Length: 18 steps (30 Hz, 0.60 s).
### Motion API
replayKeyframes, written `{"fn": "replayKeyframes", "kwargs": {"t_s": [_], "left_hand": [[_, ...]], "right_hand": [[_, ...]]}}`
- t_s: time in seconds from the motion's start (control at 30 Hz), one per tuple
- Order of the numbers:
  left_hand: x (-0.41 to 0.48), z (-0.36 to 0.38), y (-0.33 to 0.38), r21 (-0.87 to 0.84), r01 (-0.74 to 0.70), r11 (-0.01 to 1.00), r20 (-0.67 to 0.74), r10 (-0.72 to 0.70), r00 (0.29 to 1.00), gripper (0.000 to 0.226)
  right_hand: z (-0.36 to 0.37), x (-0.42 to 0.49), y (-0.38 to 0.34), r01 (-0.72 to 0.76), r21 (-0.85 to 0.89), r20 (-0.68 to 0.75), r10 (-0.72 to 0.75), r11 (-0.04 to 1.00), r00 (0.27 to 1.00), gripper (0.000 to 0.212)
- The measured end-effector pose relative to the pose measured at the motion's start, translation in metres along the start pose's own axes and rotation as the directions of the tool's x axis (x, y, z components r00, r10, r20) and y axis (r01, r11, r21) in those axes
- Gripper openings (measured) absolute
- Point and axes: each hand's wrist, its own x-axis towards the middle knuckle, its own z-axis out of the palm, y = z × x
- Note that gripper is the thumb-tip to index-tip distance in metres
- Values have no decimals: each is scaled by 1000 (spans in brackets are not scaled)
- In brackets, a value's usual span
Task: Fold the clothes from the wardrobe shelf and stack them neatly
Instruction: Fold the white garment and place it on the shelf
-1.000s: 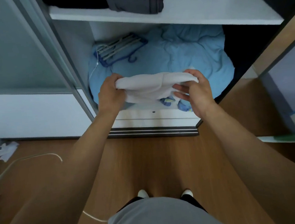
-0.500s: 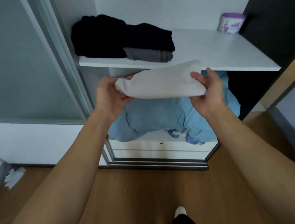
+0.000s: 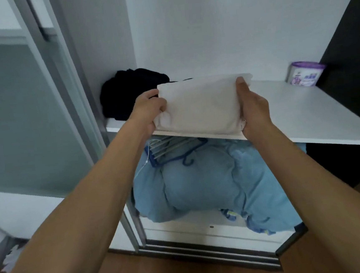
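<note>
While we hold the folded white garment (image 3: 200, 108) at the front edge of the wardrobe shelf (image 3: 303, 112), our left hand (image 3: 148, 110) grips its left end with curled fingers (image 3: 161, 107), and our right hand (image 3: 254, 108) clasps its right end, thumb on top. We cannot tell whether it rests on the board. Black clothes (image 3: 125, 93) lie just beside it on the left; a purple tub (image 3: 304, 74) stands well apart on the right. Below, hangers (image 3: 171, 147) lie on a blue duvet (image 3: 211, 181).
</note>
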Motion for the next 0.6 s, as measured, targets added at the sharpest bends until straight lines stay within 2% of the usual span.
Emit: {"fn": "replayKeyframes", "kwargs": {"t_s": [0.1,0.17,0.23,0.3,0.4,0.43,0.5,0.53,0.6], "left_hand": [[40,20,20,-88,55,995,70,-49,996,4],[73,35,32,-39,-14,999,67,16,998,26],[104,49,40,27,-124,992,-40,126,991,39],[134,60,39,87,-187,978,-131,198,972,33],[164,62,15,333,-148,931,-154,209,966,19],[171,60,4,460,-102,882,-128,179,976,17],[178,53,-8,761,-45,647,-76,158,984,24],[182,53,-7,856,-80,511,-43,224,974,30],[187,61,2,908,-269,321,112,432,895,37]], "right_hand": [[18,43,-14,99,21,45,-100,995,994,30],[30,75,-21,161,37,34,-162,986,986,23],[40,108,-25,184,39,7,-184,982,983,22],[47,139,-20,177,29,-28,-176,984,984,26],[44,181,7,86,-204,-32,-95,975,995,26],[41,192,18,24,-274,-22,-31,961,999,24],[32,206,33,-78,-378,-26,74,922,997,19],[31,210,35,-71,-427,-46,57,901,997,23],[36,216,30,59,-542,-63,-110,838,992,37]]}}
